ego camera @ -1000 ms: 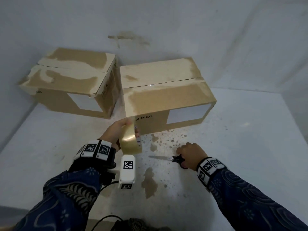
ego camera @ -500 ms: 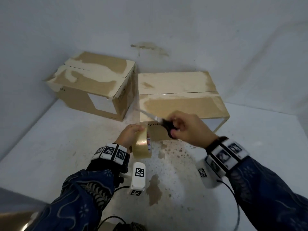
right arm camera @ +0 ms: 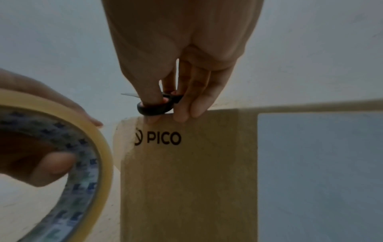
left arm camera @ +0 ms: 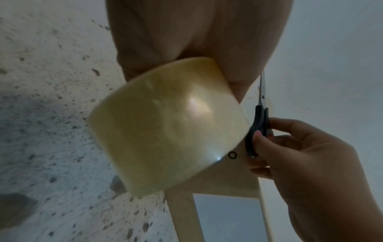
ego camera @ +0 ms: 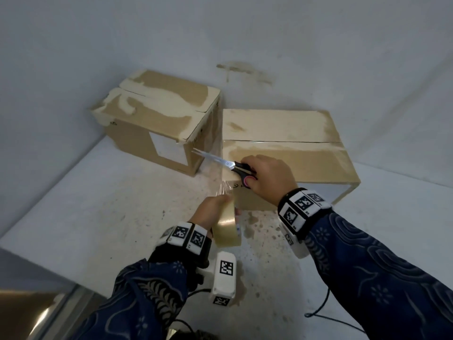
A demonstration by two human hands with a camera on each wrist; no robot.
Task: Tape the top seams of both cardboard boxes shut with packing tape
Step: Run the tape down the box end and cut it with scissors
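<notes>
1. The roll of packing tape [ego camera: 226, 228] sits in your left hand [ego camera: 210, 212], held on edge above the table [ego camera: 98, 204] with your fingers hooked through its core and your thumb on the outer face.
2. A clear strip of tape [ego camera: 224, 190] runs up from the roll to the near-left corner of the right-hand box [ego camera: 294, 158], just ahead of your left hand.
3. The strip looks crinkled and bunched where it leaves the roll.
4. Your right hand [ego camera: 268, 176] grasps the scissors [ego camera: 235, 168]; your thumb passes through one black handle loop, as the right wrist view shows.
5. The scissor blades point to the left of your right hand, across the box corner and above the strip; whether the blades are parted cannot be told.
6. Your right fingertips [right arm camera: 186, 114] lie against the top front edge of the right-hand box, directly above the printed "PICO" mark [right arm camera: 158, 138].
7. The top seam of the right-hand box shows a glossy band of tape along it.
8. The left-hand box [ego camera: 157, 123] stands beyond your left hand, close beside the right-hand box; its flaps are closed, and tape on its seam cannot be confirmed.
9. Both boxes rest on the stained white table, against the pale backdrop [ego camera: 294, 45].
</notes>
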